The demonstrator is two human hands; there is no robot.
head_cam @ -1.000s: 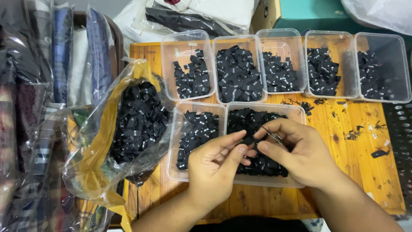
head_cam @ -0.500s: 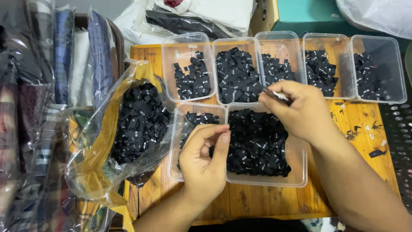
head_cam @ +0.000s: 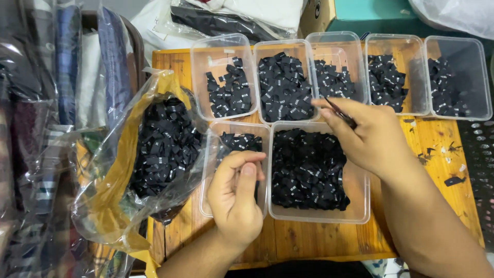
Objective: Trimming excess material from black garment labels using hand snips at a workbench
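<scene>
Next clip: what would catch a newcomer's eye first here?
Seven clear plastic tubs of small black fabric labels fill the wooden table, five in a back row and two in front. At left, an open plastic bag bulges with more. The right hand pinches a thin dark piece above the tubs; the left hand rests over the front-left tub.

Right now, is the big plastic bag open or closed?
Open. The clear plastic bag gapes at its mouth, showing the heap of small black labels inside.
</scene>
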